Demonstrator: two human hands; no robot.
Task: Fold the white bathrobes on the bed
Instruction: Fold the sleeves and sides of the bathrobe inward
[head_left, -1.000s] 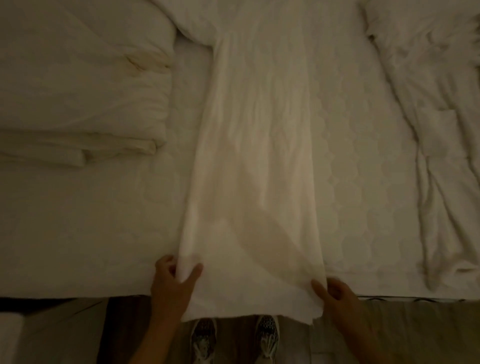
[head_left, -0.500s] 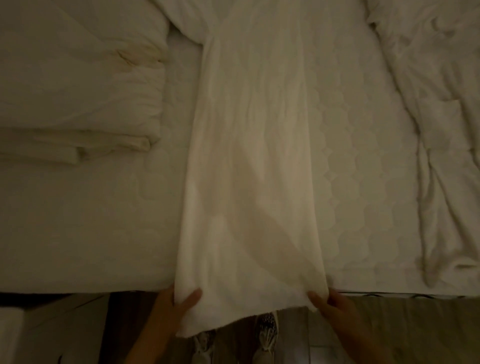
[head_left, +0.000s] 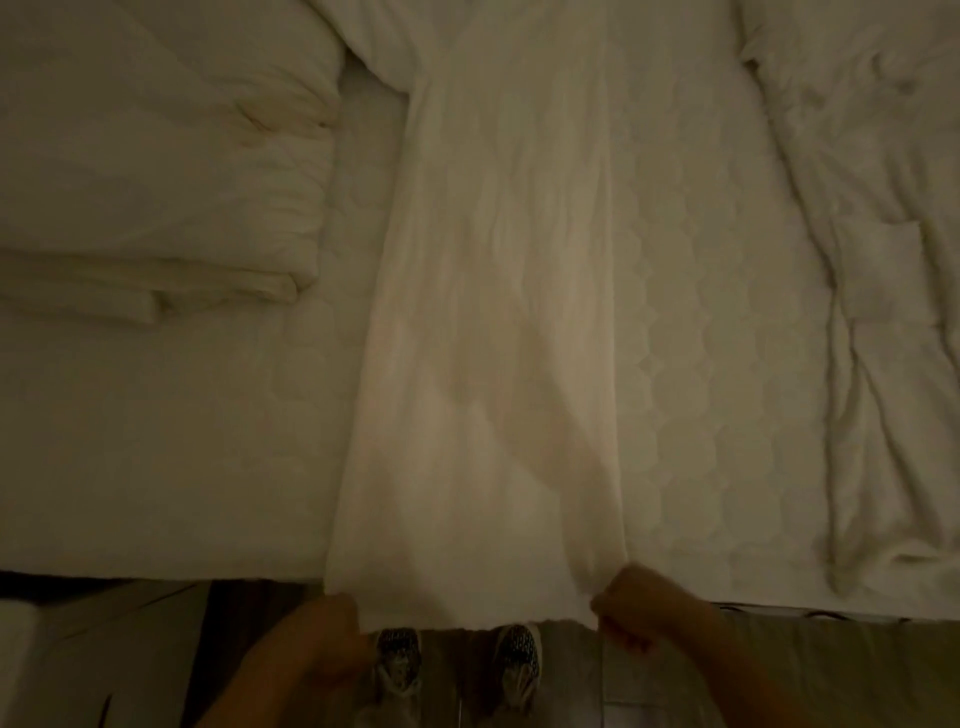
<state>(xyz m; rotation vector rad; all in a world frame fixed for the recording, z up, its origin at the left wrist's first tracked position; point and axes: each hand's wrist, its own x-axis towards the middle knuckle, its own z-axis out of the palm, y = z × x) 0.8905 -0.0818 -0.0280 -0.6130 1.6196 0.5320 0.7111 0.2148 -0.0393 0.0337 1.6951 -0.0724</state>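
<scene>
My hands are sliding back off the bed (head_left: 717, 364) edge, dragging the hem with them. My left hand (head_left: 332, 621) and right hand (head_left: 631, 597) are each clenching a bottom corner of the bathrobe (head_left: 498, 312). It's lying as a long, thin, soft strip running straight away from me, with both hands equally near.

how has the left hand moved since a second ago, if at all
Yes. The left hand has drawn back toward the person: it was over the near edge of the bed, now it grips the bathrobe hem just off that edge.
</scene>
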